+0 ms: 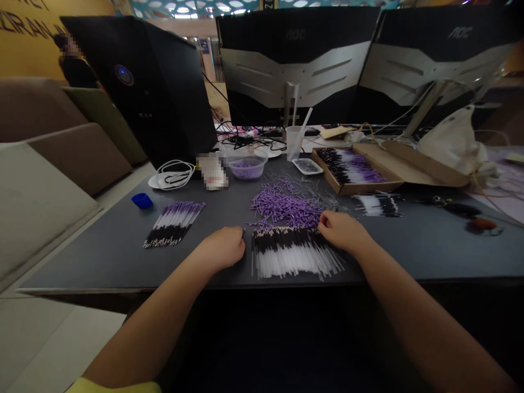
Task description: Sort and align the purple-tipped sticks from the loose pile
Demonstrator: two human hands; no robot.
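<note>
My left hand (225,246) is closed just left of a row of black-and-clear sticks (290,254); a small dark tip shows at its fingers, the rest of what it holds is hidden. My right hand (341,229) is pinched at the right edge of the purple pieces (282,204), above the right end of the row; anything between its fingers is too small to name. A bundle of sticks with purple ends (174,224) lies on the dark table to the left.
Behind are a tub with purple pieces (248,166), a white tray (307,166), a cup with a straw (293,143), and an open cardboard box (347,188). A blue cap (142,201) and white cable (176,174) lie left. Monitors stand behind; a person is far left.
</note>
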